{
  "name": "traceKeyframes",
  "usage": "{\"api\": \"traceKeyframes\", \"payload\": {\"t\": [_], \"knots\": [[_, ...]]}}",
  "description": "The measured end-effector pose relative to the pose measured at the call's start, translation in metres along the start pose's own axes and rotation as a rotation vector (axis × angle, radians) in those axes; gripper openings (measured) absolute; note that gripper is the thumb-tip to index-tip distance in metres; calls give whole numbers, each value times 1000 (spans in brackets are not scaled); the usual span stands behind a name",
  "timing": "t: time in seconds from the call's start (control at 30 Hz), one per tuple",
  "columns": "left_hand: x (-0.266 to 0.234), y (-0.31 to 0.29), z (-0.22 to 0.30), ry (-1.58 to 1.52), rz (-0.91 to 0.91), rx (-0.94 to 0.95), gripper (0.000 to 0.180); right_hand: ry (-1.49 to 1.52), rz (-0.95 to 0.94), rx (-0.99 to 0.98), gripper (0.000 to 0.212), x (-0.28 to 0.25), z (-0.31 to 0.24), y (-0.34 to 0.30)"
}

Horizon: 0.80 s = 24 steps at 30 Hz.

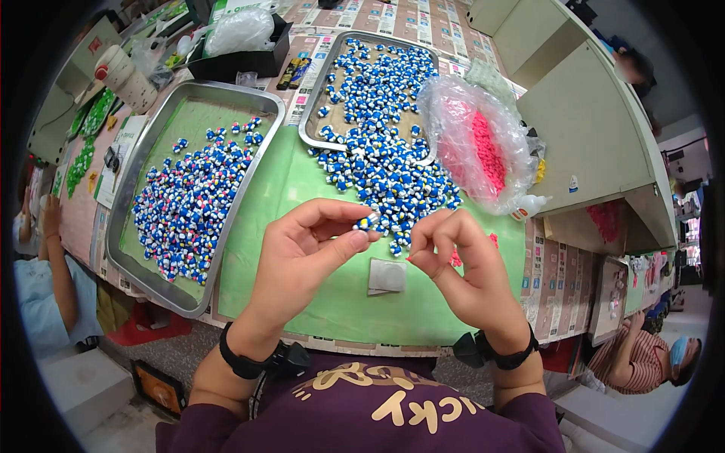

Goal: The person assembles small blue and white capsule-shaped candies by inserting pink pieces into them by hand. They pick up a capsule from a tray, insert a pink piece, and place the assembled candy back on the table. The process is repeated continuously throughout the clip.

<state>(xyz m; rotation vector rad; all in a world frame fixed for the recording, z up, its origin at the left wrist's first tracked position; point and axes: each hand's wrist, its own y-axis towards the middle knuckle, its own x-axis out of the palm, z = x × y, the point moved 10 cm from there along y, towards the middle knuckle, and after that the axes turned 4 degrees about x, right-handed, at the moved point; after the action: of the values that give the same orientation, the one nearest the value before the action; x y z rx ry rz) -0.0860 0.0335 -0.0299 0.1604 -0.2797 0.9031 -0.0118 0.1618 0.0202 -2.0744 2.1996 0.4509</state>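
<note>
Pale green work table (pixel 317 298), cream cabinet (pixel 596 128) at right, grey floor (pixel 158 355) below.

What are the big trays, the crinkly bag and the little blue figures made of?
The trays look like metal: grey, shiny rims. The bag looks like thin clear plastic: crinkled, pink pieces showing through. The blue figures are probably painted plastic or rubber, smooth and glossy; too small to tell.

Ahead-right on your bench (pixel 302 189): clear crinkly plastic bag (pixel 476 143), open, w/ pink bits inside. Far back, another clear bag (pixel 240 30) sits atop a black box (pixel 234 62); a small black-and-yellow packet (pixel 294 72) lies just right of it. Left, past the tray: white printed card (pixel 121 155). Bench top itself is papered w/ printed pink-and-white sheets (pixel 423 26).
</note>
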Motion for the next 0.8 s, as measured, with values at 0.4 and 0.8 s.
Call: {"api": "traceKeyframes", "payload": {"t": [0.4,0.8], "knots": [[26,3,13,-159,18,125,22,177,289,-167,25,-8,-16,4],[27,-9,39,265,-5,445,19,71,280,-25,34,-12,4,1]]}}
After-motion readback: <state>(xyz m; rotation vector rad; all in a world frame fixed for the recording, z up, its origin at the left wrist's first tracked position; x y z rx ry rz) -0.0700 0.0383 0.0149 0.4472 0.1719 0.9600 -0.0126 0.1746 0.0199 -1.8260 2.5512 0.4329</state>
